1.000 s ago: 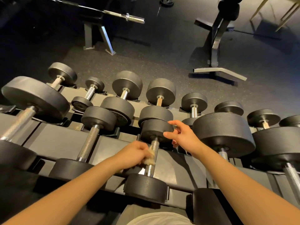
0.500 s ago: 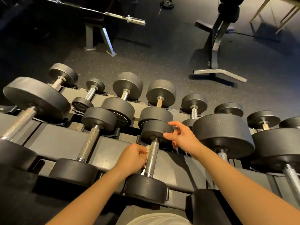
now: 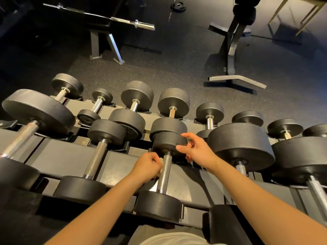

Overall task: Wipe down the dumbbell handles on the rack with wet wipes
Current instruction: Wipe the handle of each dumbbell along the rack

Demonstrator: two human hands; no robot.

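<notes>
At the far left of the rack (image 3: 58, 156) lay a big dumbbell (image 3: 37, 110) with a long ridged bar, and beside it a smaller one (image 3: 96, 156), neither touched by a hand. Next came the left hand (image 3: 146, 167), fingers curled round a crumpled pale wipe (image 3: 160, 171) and pressing it against the left side of the handle (image 3: 164, 171) of the middle dumbbell (image 3: 157, 204), which sat in its cradle on the near row, pointing away from the person. The wipe sat near the far end of that handle, and most of the bar below it showed bare. The right hand (image 3: 196, 149) pinched the rim of the dumbbell's far weight between thumb and forefinger, seemingly to steady it. Just beyond it sat a much heavier dumbbell (image 3: 240, 144), close to the wrist. This looked like the wiping of one handle, with many others on the rack yet to do. To do it well, the wipe should probably be wrapped right round the bar rather than held at one side, then drawn along the whole length from weight to weight. The right hand could roll the dumbbell a little so the underside gets cleaned too. The ridged metal would likely snag thin tissue, so firm, slow strokes seemed wiser than quick scrubbing.
</notes>
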